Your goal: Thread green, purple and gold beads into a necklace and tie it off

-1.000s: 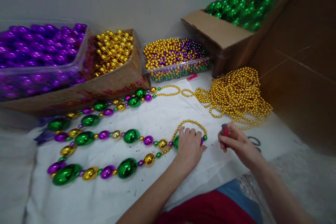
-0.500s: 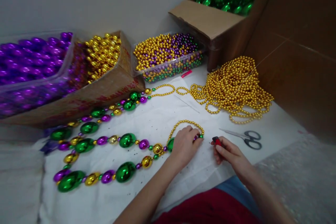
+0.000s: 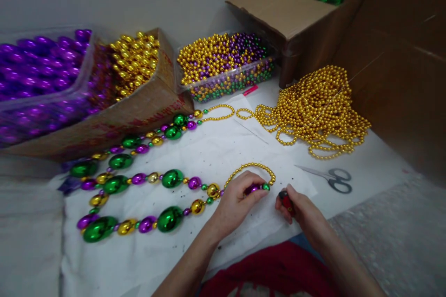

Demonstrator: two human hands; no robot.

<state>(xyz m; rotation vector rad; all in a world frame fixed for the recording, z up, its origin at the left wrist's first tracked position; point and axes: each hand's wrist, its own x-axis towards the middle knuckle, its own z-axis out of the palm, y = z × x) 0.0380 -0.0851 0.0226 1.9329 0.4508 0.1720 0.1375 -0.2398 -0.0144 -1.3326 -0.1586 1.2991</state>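
My left hand (image 3: 240,198) is closed round one end of a bead necklace (image 3: 170,219), where a purple and a small green bead show by the fingertips. From there a loop of small gold beads (image 3: 249,165) curves over the cloth, and the necklace's large green, gold and purple beads run off to the left. In my right hand (image 3: 299,206) is a small red lighter (image 3: 285,200) with a black top, held upright a little to the right of the green bead. I see no flame. Scissors (image 3: 331,177) lie just beyond the right hand.
Gold bead strings (image 3: 317,106) lie heaped at the back right, near a thin needle (image 3: 251,131). Along the wall stand a tub of purple beads (image 3: 45,102), a box of gold beads (image 3: 160,97), a tub of mixed beads (image 3: 226,74) and a carton of green beads (image 3: 289,14).
The left hand has turned, so its thumb and more of the purple bead now show. The right hand has tilted with the lighter and lowered slightly. The view has shifted a little.
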